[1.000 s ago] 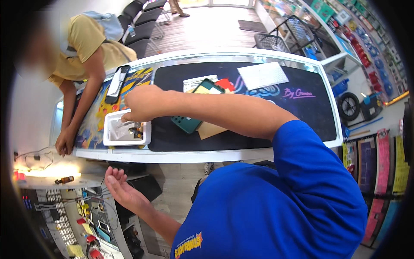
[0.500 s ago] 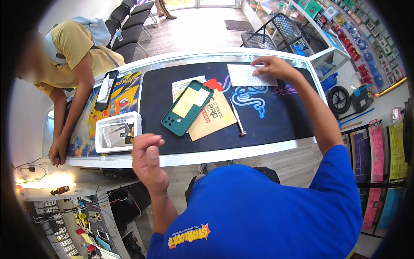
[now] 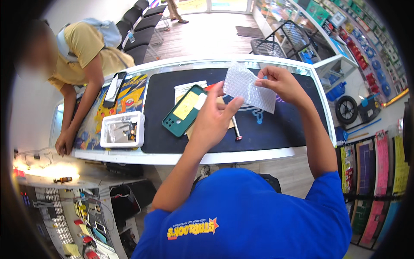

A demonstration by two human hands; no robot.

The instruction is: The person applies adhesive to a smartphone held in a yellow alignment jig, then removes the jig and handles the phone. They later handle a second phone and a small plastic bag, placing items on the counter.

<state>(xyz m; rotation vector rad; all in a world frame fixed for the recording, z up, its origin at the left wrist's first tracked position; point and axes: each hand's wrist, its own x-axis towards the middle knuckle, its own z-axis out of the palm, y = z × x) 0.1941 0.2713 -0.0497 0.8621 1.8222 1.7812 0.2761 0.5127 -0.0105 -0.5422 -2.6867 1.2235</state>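
Note:
A clear bubble wrap pouch (image 3: 248, 90) is held up over the dark mat, tilted. My right hand (image 3: 280, 83) pinches it at its upper right edge, between thumb and fingertips. At the left edge of the pouch is my left hand (image 3: 212, 121), with thumb and fingers apart; whether it touches the plastic is hard to tell. Partly behind that hand lies a green phone case (image 3: 172, 122) with a yellow paper inside. Under it are a brown cardboard envelope, mostly hidden, and a white paper (image 3: 180, 90). A slim screwdriver-like tool (image 3: 237, 131) lies to the right.
A white open box (image 3: 141, 129) with small parts stands on the counter's left, near a dark phone (image 3: 114, 90). Another person's forearms (image 3: 82, 110) rest at the counter's left end. The white counter edge (image 3: 241, 156) runs close in front of me.
My left hand has moved right and up, from beside the white box to the pouch. My right hand has lifted the bubble wrap pouch off the mat and tilted it.

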